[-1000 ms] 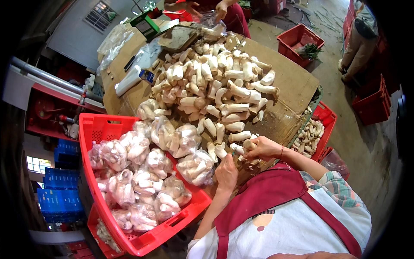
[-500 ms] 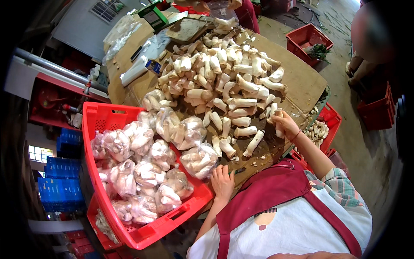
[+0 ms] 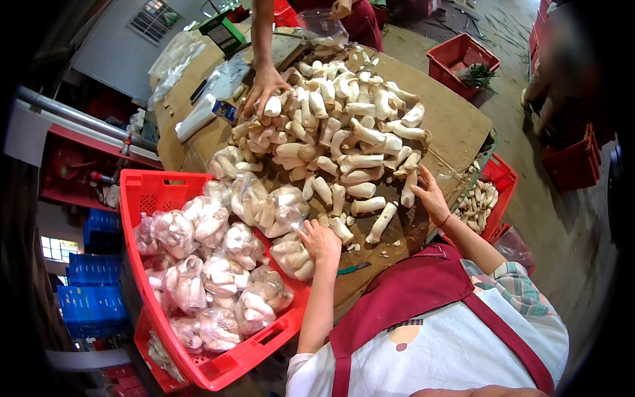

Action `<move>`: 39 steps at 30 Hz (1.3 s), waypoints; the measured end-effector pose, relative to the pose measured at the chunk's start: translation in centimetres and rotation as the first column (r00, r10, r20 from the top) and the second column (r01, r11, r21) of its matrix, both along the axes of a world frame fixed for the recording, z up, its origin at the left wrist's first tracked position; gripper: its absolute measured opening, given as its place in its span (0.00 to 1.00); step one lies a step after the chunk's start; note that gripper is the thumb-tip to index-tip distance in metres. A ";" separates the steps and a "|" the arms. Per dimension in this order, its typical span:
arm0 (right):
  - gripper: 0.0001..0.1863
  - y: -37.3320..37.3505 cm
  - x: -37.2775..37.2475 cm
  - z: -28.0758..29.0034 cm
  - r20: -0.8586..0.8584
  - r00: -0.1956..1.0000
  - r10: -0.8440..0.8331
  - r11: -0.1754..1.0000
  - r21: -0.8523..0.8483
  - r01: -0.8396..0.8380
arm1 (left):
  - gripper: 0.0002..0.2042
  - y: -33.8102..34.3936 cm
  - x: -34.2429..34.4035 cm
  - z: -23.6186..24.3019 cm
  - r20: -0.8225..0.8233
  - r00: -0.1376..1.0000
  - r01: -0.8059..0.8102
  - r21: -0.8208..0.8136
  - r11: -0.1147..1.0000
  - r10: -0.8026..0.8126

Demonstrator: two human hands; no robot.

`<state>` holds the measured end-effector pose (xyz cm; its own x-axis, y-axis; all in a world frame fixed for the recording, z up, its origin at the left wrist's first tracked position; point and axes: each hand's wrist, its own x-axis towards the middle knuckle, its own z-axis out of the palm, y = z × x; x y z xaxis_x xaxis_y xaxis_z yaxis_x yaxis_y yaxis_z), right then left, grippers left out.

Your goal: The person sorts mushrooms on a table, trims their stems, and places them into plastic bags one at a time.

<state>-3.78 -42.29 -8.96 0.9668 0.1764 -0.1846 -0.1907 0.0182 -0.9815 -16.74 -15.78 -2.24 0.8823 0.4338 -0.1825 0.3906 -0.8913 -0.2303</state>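
My left hand point(image 3: 321, 241) is open, fingers apart, at a clear bag of mushrooms point(image 3: 291, 255) along the edge of the red crate point(image 3: 152, 308). My right hand point(image 3: 431, 197) has loosely spread fingers beside a pale long-stemmed mushroom point(image 3: 408, 185) at the pile's right edge, touching or nearly touching it. A large pile of mushrooms point(image 3: 357, 129) lies on the cardboard-covered table point(image 3: 456, 132). A teal-handled knife point(image 3: 354, 268) lies between my hands and my maroon apron point(image 3: 410, 284). The crate holds many bagged mushrooms point(image 3: 211, 225).
A co-worker's hand point(image 3: 264, 89) reaches into the pile from across the table. A crate of small pieces point(image 3: 499, 178) is at right. Red crates point(image 3: 463, 59) stand on the floor near another person point(image 3: 542, 106). Plastic bags point(image 3: 195, 119), a green scale point(image 3: 221, 33) and blue crates point(image 3: 92, 291) are at left.
My left hand has moved up and left onto the bags. My right hand moved out to the pile's right edge and loosened on the mushroom. The co-worker's arm has reached into the pile.
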 end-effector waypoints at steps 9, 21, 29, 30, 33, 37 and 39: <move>0.39 -0.7 -0.5 -0.5 0.102 0.994 -0.030 0.996 -0.086 0.039 | 0.19 0.7 -0.5 1.0 0.516 0.856 0.097 -0.159 0.983 -0.001; 0.30 -1.1 -0.6 3.1 0.404 0.914 -0.038 0.817 -0.514 0.261 | 0.19 -1.2 -0.4 2.0 -0.358 0.760 0.189 -0.677 -0.712 0.542; 0.34 2.7 -3.0 11.1 0.730 0.397 0.557 0.802 -0.597 -0.028 | 0.13 -4.2 0.5 3.3 -0.310 0.868 0.016 -0.763 -0.646 0.388; 0.34 3.0 -3.0 11.2 0.688 0.345 0.638 0.752 -0.653 -0.089 | 0.14 -4.5 0.6 3.4 -0.262 0.899 0.015 -0.783 -0.622 0.350; 0.29 3.1 -2.9 9.5 0.680 0.357 0.640 0.761 -0.624 -0.176 | 0.16 -4.7 0.7 3.6 -0.193 0.937 0.020 -0.801 -0.599 0.290; 0.28 3.0 -3.1 10.7 0.616 0.459 0.640 0.767 -0.545 -0.339 | 0.19 -3.7 0.3 3.1 -0.185 0.939 0.000 -0.842 -0.539 0.288; 0.27 2.8 -2.9 10.3 0.468 0.529 0.708 0.701 -0.557 -0.446 | 0.21 -4.1 0.1 3.3 -0.217 0.910 0.015 -0.835 -0.551 0.354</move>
